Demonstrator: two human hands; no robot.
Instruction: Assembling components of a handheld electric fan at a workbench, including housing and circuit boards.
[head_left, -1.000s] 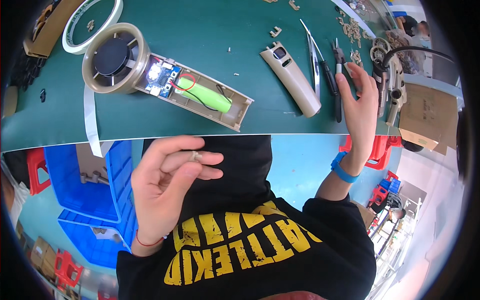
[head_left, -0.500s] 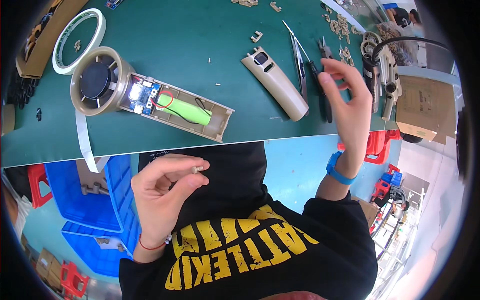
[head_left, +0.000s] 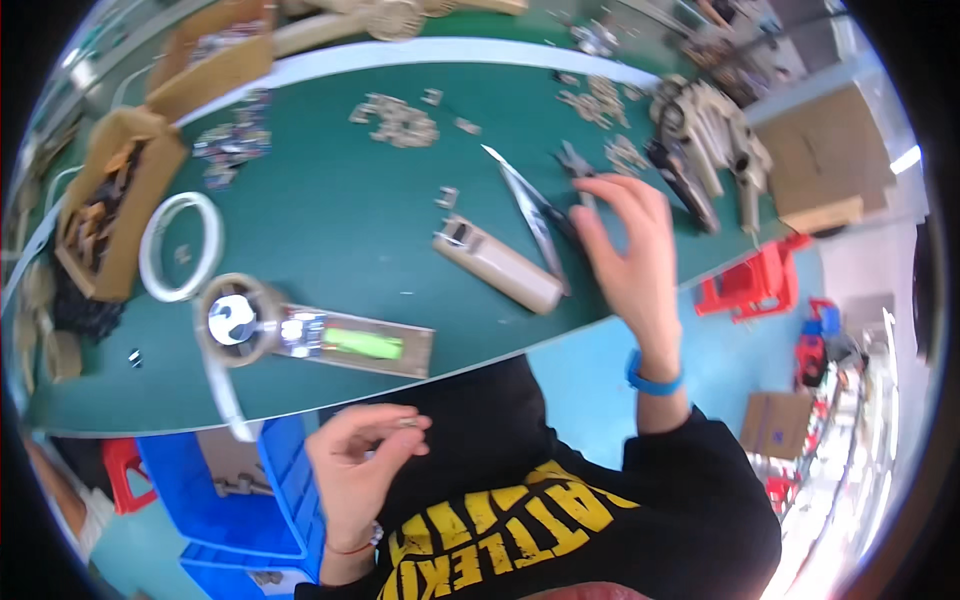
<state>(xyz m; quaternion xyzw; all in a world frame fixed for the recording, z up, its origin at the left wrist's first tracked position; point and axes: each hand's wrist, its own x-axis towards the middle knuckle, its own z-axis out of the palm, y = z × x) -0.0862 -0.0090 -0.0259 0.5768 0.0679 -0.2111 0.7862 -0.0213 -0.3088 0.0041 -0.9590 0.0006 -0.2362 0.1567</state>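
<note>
In head view, pinched small beige part (head_left: 408, 422) between thumb and fingertips of left hand (head_left: 365, 458), just off near edge of green worktop (head_left: 330, 200). Held right hand (head_left: 632, 250) with thumb and fingers spread over pliers (head_left: 573, 160) toward worktop's right edge, could not tell whether touching. Noted opened fan (head_left: 312, 338) with green battery (head_left: 365, 344) along near edge toward left corner, white tape roll (head_left: 213, 240) nearer left edge, beige cover (head_left: 500, 267) and tweezers (head_left: 534, 220) between fan and right hand, small clip (head_left: 447, 197) just off cover's far end.

Large yellow block lettering (head_left: 485, 508) across the black T-shirt (head_left: 690, 510).
</note>
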